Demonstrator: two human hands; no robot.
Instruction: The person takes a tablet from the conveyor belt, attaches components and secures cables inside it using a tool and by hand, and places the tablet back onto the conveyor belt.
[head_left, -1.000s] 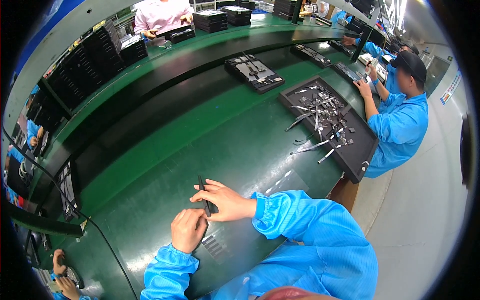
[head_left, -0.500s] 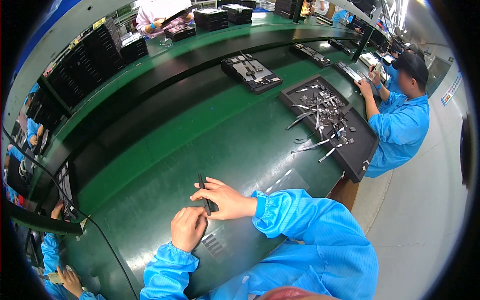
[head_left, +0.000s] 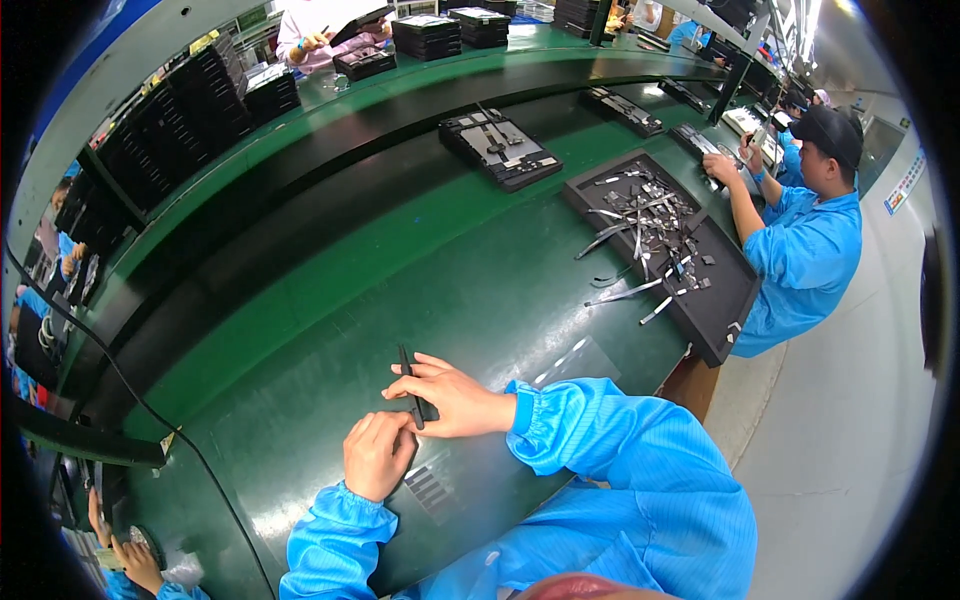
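Note:
My right hand [head_left: 457, 404] holds black tweezers [head_left: 406, 370] across its fingers, with the tips pointing away from me. Its fingers are closed round them, low over the green table. Right beside it, my left hand [head_left: 374, 456] rests on the table with its fingers curled down and together. The two hands touch near the lower end of the tweezers. Whatever may lie under the left fingertips is hidden. Just to the right of my left wrist, a clear sheet with dark strips [head_left: 430, 487] lies on the table.
A black tray [head_left: 730, 270] holds a heap of small cables and parts, some hanging over its left edge. Flat black device units [head_left: 500, 148] lie along the line beyond. A co-worker [head_left: 805, 230] in blue works at the right. A black cable [head_left: 130, 385] crosses at the left.
My hands and the tweezers stay almost still. The nearest device unit on the line has slid slightly left. At the far left, a unit has left its place by a co-worker's hand.

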